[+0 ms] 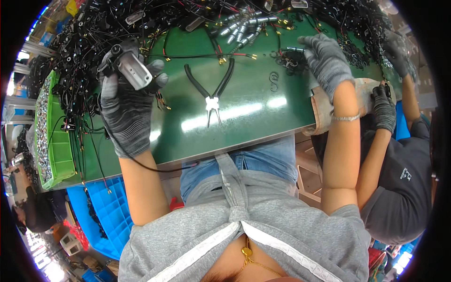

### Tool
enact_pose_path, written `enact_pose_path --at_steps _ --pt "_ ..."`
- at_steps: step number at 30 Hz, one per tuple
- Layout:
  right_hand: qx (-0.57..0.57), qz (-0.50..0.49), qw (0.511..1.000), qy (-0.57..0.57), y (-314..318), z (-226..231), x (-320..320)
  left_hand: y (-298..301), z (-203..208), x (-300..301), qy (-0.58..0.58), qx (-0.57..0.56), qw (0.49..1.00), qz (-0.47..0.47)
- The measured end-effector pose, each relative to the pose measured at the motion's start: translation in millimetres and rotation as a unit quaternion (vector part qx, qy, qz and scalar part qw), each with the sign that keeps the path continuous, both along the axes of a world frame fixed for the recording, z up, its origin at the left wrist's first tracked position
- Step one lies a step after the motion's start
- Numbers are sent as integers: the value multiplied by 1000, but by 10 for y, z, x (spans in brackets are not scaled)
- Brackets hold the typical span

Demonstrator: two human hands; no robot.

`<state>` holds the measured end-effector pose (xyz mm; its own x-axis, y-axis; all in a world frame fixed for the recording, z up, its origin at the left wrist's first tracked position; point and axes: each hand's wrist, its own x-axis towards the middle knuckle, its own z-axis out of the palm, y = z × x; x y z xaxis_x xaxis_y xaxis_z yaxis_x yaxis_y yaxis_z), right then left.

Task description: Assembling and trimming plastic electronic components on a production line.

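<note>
Pliers [212, 103] with black handles lay open on the green bench [263, 124], handles spread away from the person and narrow tips pointing toward the bench's near edge. To their left, the left hand [126, 110], in a striped grey knit glove, was raised over the bench with its grip clamped on a silver housing [135, 70] with a black fitting at its upper end. The housing's smooth metal face was turned up, tilted down to the right, between thumb and fingers. A black cable [145, 168] ran down past the left wrist and curved across the forearm.

The right hand [328, 58], gloved alike, was over the bench's far right part, fingers bent. A slim silver cylinder [295, 49] lay right at its fingertips; whether that grip was closed on it could not be told. Just below was a heap of black rings [292, 62], with a few loose rings [274, 82] nearer the person.

Silver connectors [242, 30] were bunched beyond the pliers, among tangled black wires [164, 19]. On the left stood a green tray [61, 145] of small shiny pieces [42, 136]. At the right, a co-worker's gloved hand [384, 110] was near the bench.
</note>
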<state>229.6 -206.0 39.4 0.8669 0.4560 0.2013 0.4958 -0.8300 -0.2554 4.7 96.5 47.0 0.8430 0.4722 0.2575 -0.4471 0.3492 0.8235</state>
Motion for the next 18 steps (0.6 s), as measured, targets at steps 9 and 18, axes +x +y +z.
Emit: enact_pose_path --at_steps 9,18 --pt "11 101 979 177 66 158 375 -190 -230 10 -56 -259 952 -152" --pt "62 91 982 155 196 117 400 -340 -246 -61 44 -53 990 -126"
